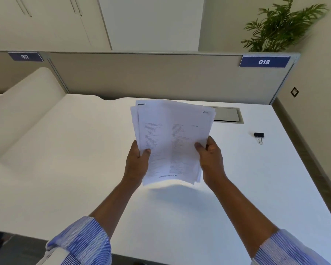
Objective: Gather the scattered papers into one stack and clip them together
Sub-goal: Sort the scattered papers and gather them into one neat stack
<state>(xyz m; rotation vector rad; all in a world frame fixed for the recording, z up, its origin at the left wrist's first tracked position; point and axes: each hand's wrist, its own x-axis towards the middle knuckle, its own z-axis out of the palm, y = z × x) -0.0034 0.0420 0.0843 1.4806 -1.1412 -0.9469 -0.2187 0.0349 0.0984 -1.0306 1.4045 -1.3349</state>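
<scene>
Above the middle of the desk (84,150), lifted clear of the white surface, both hands are closed on one bundle of papers (172,138): the left hand (137,163) pinches the left long edge with its thumb lying across the printed face, and the right hand (211,159) grips the right long edge the same way, thumb on top and fingers hidden behind the sheets. Holding opposite sides near the lower half looks like a squaring grip, the kind that lets the sheets be jogged into line, and they need it, since the edges are staggered at the top left and again at the lower right corner. The stack's long axis runs away from the person toward the far edge of the desk, tipped slightly to the right, with the printed face up toward the camera and the footer line nearest the body, so the top of the page points at the partition (161,77). The free top end stays open for clamping. The binder clip (259,137) lies well apart from the papers, near the right edge of the desk, black body toward the far side and wire handles toward the person, within probable reach of the right hand. No loose sheets show elsewhere on the desk.
</scene>
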